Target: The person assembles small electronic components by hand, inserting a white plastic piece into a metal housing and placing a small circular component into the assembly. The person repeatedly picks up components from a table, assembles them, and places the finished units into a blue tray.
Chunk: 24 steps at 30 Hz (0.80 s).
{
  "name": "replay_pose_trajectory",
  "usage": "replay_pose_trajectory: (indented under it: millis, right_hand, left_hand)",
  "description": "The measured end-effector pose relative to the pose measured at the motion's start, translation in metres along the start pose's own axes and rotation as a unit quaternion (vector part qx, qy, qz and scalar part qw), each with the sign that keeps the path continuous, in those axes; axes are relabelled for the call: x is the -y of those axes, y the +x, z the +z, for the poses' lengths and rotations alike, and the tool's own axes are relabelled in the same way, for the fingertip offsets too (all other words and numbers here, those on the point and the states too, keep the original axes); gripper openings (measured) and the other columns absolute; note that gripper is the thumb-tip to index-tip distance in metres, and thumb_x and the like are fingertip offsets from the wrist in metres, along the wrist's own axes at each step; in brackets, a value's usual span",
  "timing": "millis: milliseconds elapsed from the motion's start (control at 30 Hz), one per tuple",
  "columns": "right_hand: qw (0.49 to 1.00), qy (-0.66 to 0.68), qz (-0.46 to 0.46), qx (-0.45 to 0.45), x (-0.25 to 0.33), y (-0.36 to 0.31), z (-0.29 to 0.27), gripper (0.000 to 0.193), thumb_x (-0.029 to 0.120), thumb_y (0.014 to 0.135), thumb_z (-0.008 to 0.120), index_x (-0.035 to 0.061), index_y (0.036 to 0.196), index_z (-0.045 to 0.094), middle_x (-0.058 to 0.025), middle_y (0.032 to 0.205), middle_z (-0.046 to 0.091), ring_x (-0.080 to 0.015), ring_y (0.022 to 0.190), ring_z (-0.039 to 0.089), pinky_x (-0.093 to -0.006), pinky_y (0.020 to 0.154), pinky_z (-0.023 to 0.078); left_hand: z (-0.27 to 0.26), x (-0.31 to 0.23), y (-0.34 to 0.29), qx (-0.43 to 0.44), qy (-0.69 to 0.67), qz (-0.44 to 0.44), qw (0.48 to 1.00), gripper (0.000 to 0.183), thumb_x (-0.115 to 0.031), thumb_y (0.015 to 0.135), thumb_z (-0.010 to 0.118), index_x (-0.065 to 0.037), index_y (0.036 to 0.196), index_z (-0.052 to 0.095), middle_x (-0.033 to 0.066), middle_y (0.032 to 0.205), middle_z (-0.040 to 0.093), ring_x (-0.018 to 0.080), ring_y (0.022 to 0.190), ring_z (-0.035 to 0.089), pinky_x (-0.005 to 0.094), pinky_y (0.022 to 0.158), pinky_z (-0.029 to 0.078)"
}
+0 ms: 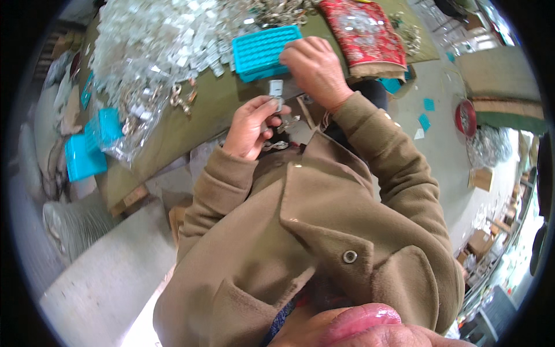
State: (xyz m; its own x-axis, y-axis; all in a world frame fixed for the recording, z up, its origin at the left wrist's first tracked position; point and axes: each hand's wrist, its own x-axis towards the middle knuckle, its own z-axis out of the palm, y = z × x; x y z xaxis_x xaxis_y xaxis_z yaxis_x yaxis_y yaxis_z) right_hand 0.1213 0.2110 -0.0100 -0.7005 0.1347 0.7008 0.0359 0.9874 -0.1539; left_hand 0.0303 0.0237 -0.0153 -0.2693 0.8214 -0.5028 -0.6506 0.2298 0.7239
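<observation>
Between thumb and fingers, my left hand (pixel 253 127) pinches a small clear plastic piece (pixel 276 88), flat and rectangular, held upright just past the table's front edge. My right hand (pixel 315 68) is bent at the right end of a turquoise ribbed tray (pixel 267 49). Its fingers curl down together against the tray's edge; whatever is in them is hidden. The tray lies on the olive-green table (pixel 214 95), apparently stacked on another of the same colour. Metal clasp-like pieces (pixel 277 144) show below my left hand, near my lap.
A big heap of clear plastic pieces (pixel 156 34) covers the table's far left. Shiny metal parts (pixel 184 97) lie nearer. A red patterned cloth (pixel 367 40) holds more clear pieces. Turquoise boxes (pixel 85 156) and a clear bag (pixel 130 133) sit at the left edge.
</observation>
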Motion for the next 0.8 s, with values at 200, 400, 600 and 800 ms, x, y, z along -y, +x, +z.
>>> replay_pose_trajectory:
  millis: [200, 400, 600, 800]
  right_hand:
    - [0.996, 0.036, 0.032, -0.072, -0.014, 0.018, -0.002, 0.008, 0.005, 0.081, 0.06, 0.0083, 0.088, 0.058, -0.0072, 0.09, 0.061, -0.029, 0.087, 0.058, -0.0378, 0.079, 0.046]
    - [0.845, 0.404, 0.33, -0.118, -0.038, 0.015, -0.01, 0.015, 0.015, 0.098, 0.053, 0.0021, 0.102, 0.06, -0.0016, 0.101, 0.065, -0.0148, 0.09, 0.062, -0.0287, 0.081, 0.049]
    - [0.589, 0.673, 0.427, -0.129, -0.072, -0.009, -0.044, 0.026, 0.018, 0.101, 0.047, -0.0001, 0.117, 0.058, -0.0068, 0.112, 0.062, -0.0171, 0.1, 0.06, -0.0307, 0.087, 0.05]
    - [0.891, 0.097, 0.378, -0.234, -0.144, -0.058, -0.145, 0.018, 0.016, 0.093, 0.059, 0.0002, 0.1, 0.061, -0.0104, 0.098, 0.063, -0.0231, 0.092, 0.06, -0.0335, 0.078, 0.049]
  left_hand:
    - [0.006, -0.001, -0.001, 0.004, -0.012, -0.01, 1.0, 0.011, -0.017, 0.094, 0.059, -0.008, 0.1, 0.059, 0.0028, 0.091, 0.067, 0.0011, 0.066, 0.053, 0.0134, 0.047, 0.038]
    - [0.009, 0.002, 0.001, 0.004, 0.013, -0.015, 1.0, 0.012, -0.018, 0.093, 0.059, -0.007, 0.1, 0.059, 0.004, 0.093, 0.067, 0.0014, 0.066, 0.052, 0.0145, 0.048, 0.038]
    - [0.018, 0.005, 0.009, 0.03, 0.029, -0.023, 0.999, 0.013, -0.017, 0.093, 0.058, -0.007, 0.101, 0.058, 0.0035, 0.092, 0.066, 0.0022, 0.066, 0.051, 0.0151, 0.048, 0.037]
    - [0.024, 0.006, 0.017, 0.061, 0.02, -0.038, 0.997, 0.011, -0.018, 0.094, 0.058, -0.008, 0.098, 0.059, 0.0033, 0.091, 0.067, 0.0013, 0.063, 0.051, 0.014, 0.047, 0.038]
